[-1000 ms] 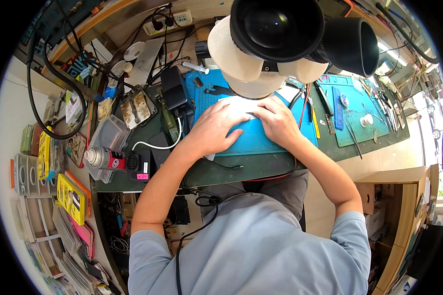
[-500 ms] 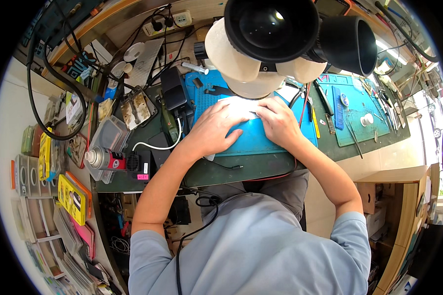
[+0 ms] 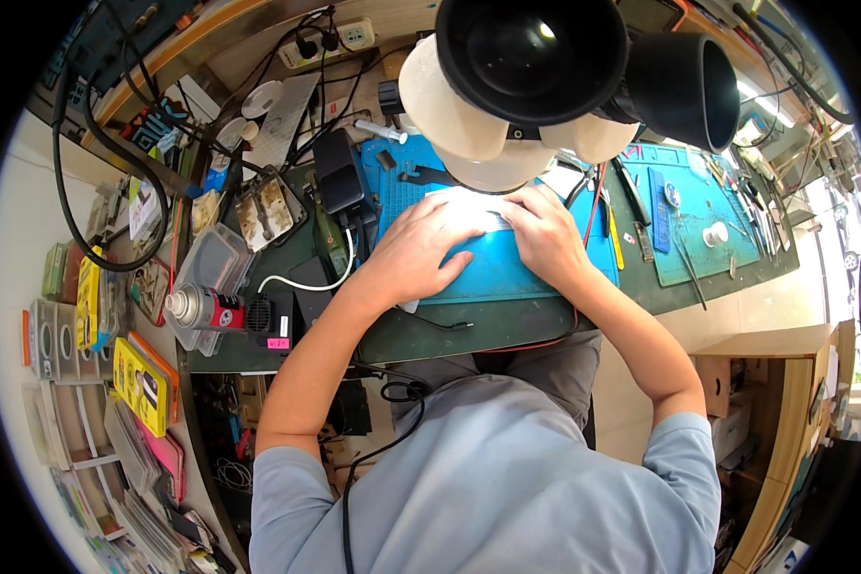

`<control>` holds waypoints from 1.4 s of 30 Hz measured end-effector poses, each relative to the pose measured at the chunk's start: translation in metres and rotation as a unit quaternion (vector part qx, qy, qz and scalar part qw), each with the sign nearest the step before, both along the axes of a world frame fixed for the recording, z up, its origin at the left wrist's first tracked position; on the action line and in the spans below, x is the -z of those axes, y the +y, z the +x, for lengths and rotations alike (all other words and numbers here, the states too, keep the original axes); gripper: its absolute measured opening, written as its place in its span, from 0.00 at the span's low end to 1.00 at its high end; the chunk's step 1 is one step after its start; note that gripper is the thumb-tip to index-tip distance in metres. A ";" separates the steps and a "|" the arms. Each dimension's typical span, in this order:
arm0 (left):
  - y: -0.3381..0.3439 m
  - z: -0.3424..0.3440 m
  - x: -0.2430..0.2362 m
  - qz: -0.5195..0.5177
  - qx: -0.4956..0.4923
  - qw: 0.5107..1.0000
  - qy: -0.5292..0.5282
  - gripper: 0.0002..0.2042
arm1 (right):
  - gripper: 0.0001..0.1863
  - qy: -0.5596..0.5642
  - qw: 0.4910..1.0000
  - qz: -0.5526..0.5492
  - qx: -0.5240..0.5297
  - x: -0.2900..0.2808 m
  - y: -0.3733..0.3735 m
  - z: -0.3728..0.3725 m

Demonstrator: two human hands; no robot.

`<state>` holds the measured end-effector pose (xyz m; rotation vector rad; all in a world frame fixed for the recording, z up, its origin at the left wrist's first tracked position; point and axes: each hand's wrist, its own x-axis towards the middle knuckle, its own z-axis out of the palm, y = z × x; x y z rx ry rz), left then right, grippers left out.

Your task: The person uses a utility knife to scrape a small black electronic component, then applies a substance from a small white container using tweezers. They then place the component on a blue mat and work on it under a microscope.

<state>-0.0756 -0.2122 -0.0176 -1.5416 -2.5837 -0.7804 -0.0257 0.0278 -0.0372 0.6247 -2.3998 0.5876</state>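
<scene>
Under the microscope [image 3: 505,143], a flat white thing [image 3: 471,204] lies on the blue work mat [image 3: 488,277], so brightly lit that I cannot make out its kind. My left hand [image 3: 419,251] reaches over its left side, fingers stretched out and the thumb held apart. At its right edge is my right hand [image 3: 548,239], its fingers bent together. Whatever the right fingertips hold is too small and washed out by glare to name. The microscope head hides part of the mat beyond the hands.
A black box-shaped device [image 3: 340,170] and a white cable [image 3: 306,285] are left of the mat. Nearer the left edge stands a spray can [image 3: 201,308] by a clear plastic box [image 3: 222,258]. Tweezers and other tools lie on a second blue mat [image 3: 684,258] at right.
My right hand has drawn slightly to the right, and its fingers have shifted at the white thing's edge. The left hand stays almost where it was.
</scene>
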 end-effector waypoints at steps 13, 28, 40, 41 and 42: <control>0.001 0.001 -0.004 0.008 0.001 1.000 -0.004 0.20 | 0.13 -0.009 0.999 -0.014 -0.042 0.002 -0.002 -0.004; 0.000 0.002 0.000 -0.011 -0.009 1.000 0.001 0.20 | 0.12 -0.029 0.999 -0.038 -0.025 0.002 0.000 -0.001; 0.002 -0.002 0.001 0.022 -0.005 1.000 -0.009 0.18 | 0.09 -0.081 0.980 -0.146 0.104 0.000 0.001 0.000; 0.003 -0.003 0.003 0.028 -0.002 1.000 -0.012 0.18 | 0.10 -0.078 0.981 -0.135 0.118 0.003 0.003 0.001; 0.003 -0.002 0.003 0.015 -0.007 1.000 -0.023 0.18 | 0.11 -0.078 0.983 -0.125 0.109 0.005 0.006 0.002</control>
